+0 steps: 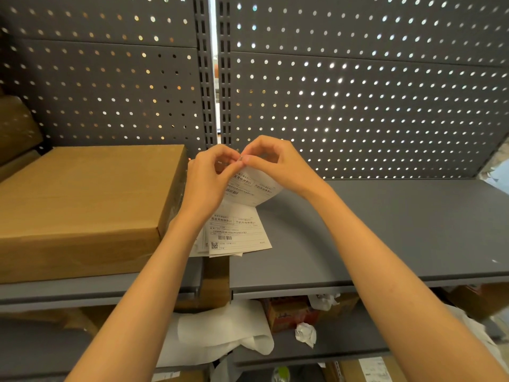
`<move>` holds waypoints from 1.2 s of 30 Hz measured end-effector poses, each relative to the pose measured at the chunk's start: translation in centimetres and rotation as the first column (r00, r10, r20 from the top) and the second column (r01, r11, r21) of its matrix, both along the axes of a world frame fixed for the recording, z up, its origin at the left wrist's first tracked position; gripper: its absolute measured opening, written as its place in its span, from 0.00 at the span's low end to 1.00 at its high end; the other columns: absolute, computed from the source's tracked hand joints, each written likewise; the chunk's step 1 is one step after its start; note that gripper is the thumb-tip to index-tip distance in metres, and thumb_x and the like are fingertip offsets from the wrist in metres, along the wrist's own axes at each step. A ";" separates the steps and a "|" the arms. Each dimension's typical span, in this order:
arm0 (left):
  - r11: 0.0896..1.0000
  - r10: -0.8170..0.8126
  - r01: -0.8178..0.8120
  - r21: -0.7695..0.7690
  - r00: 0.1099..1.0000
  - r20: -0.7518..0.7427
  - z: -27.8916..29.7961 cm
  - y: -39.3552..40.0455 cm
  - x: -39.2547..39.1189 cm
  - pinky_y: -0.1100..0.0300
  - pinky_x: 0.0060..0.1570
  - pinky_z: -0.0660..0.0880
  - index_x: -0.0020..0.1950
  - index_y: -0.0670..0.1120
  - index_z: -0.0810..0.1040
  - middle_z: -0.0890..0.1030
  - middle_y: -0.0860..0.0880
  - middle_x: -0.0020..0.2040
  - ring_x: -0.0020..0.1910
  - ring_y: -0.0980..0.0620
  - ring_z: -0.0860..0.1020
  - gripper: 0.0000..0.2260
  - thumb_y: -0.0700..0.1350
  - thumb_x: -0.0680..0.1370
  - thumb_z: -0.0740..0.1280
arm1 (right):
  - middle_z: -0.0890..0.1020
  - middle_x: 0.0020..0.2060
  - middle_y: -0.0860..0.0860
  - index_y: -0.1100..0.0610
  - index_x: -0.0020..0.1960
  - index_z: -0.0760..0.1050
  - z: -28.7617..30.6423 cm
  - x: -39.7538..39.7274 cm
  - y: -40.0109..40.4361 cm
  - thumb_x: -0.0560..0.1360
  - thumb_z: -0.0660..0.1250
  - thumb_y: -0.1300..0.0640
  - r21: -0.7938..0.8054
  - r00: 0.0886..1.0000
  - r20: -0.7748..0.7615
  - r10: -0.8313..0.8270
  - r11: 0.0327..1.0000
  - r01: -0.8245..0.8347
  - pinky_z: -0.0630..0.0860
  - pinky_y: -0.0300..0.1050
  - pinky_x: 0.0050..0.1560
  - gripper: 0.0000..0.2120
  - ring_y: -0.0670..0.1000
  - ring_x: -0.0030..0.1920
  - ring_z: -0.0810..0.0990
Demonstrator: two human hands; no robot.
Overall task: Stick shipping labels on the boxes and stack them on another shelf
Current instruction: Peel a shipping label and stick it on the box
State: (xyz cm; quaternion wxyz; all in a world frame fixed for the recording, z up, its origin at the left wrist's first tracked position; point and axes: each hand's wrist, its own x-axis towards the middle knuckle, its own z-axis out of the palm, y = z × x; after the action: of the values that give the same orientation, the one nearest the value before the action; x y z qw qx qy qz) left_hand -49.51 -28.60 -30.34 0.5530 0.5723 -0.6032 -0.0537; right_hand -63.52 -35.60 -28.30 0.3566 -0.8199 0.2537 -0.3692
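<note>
Now both hands' fingers pinch label corner; closed box on shelf, contents hidden.

1. Right shelf: bare grey deck from the label stack out to the far edge, open to a hand from the front.
2. Left shelf: a flat cardboard box fills it; only its top is reachable.
3. Between them, the label stack lies just beside the box.
4. Behind, the pegboard panel walls off everything.
5. Below, crumpled paper and cartons crowd the lower shelf.
</note>
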 end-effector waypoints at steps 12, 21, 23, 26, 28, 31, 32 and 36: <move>0.999 -0.044 0.044 0.015 0.999 -0.029 -0.2 0.1 0.2 0.67 0.42 0.75 0.47 0.47 0.79 0.79 0.57 0.40 0.41 0.59 0.78 0.04 0.47 0.76 0.68 | 0.82 0.42 0.47 0.58 0.45 0.78 -0.1 0.5 0.1 0.76 0.66 0.59 0.013 0.999 0.014 -0.031 0.999 0.031 0.75 0.49 0.57 0.03 0.47 0.47 0.80; 0.999 -0.033 0.033 -0.008 0.998 -0.044 0.1 0.2 0.3 0.69 0.41 0.75 0.47 0.47 0.78 0.79 0.58 0.40 0.42 0.59 0.78 0.04 0.47 0.76 0.68 | 0.83 0.40 0.49 0.54 0.41 0.79 -0.2 0.6 0.1 0.75 0.66 0.52 -0.040 0.997 0.013 -0.073 0.996 0.074 0.75 0.55 0.52 0.08 0.55 0.44 0.80; 0.999 -0.037 0.037 -0.011 0.998 -0.045 0.2 0.3 0.3 0.68 0.41 0.75 0.47 0.48 0.78 0.79 0.58 0.40 0.42 0.59 0.78 0.03 0.46 0.76 0.68 | 0.83 0.39 0.49 0.54 0.41 0.79 -0.3 0.6 0.1 0.75 0.66 0.51 -0.036 0.996 0.014 -0.091 0.995 0.092 0.75 0.52 0.51 0.08 0.53 0.44 0.81; 0.999 -0.047 0.047 0.001 0.998 -0.045 0.2 0.3 0.2 0.65 0.41 0.75 0.47 0.49 0.78 0.79 0.59 0.40 0.41 0.58 0.78 0.02 0.46 0.76 0.68 | 0.82 0.36 0.47 0.54 0.40 0.80 -0.3 0.6 0.2 0.76 0.67 0.50 -0.040 0.993 0.006 -0.118 0.992 0.118 0.75 0.47 0.47 0.10 0.47 0.39 0.79; 0.998 -0.065 0.066 0.010 0.996 -0.061 0.3 0.3 0.3 0.64 0.41 0.75 0.48 0.49 0.78 0.79 0.58 0.41 0.41 0.57 0.78 0.02 0.45 0.76 0.68 | 0.81 0.34 0.45 0.55 0.39 0.80 -0.3 0.5 0.2 0.76 0.67 0.50 -0.036 0.992 0.007 -0.129 0.991 0.129 0.73 0.42 0.44 0.10 0.43 0.37 0.78; 0.995 -0.095 0.096 0.008 0.991 -0.095 0.3 0.3 0.3 0.63 0.41 0.75 0.47 0.50 0.78 0.80 0.57 0.41 0.41 0.56 0.78 0.01 0.45 0.76 0.68 | 0.81 0.33 0.46 0.56 0.39 0.81 -0.2 0.5 0.3 0.75 0.67 0.49 -0.042 0.990 0.013 -0.143 0.989 0.144 0.71 0.38 0.40 0.12 0.42 0.35 0.77; 0.995 -0.102 0.104 0.007 0.989 -0.106 0.4 0.3 0.3 0.63 0.41 0.74 0.46 0.50 0.78 0.80 0.56 0.41 0.41 0.56 0.78 0.00 0.46 0.76 0.67 | 0.81 0.33 0.47 0.56 0.39 0.80 -0.3 0.5 0.3 0.75 0.67 0.49 -0.041 0.989 0.016 -0.145 0.988 0.146 0.71 0.38 0.39 0.12 0.43 0.34 0.76; 0.992 -0.127 0.129 0.010 0.983 -0.134 0.6 0.4 0.3 0.63 0.41 0.74 0.43 0.54 0.77 0.80 0.55 0.40 0.40 0.57 0.77 0.03 0.47 0.76 0.67 | 0.76 0.27 0.43 0.53 0.33 0.76 -0.2 0.5 0.6 0.75 0.67 0.48 -0.042 0.987 0.018 -0.159 0.986 0.160 0.66 0.35 0.35 0.14 0.42 0.30 0.70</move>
State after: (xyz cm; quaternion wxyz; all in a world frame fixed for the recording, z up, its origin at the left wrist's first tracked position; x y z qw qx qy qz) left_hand -49.20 -28.22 -29.76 0.5822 0.5325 -0.5999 -0.1328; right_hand -63.03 -35.04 -28.54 0.3098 -0.8018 0.3079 -0.4079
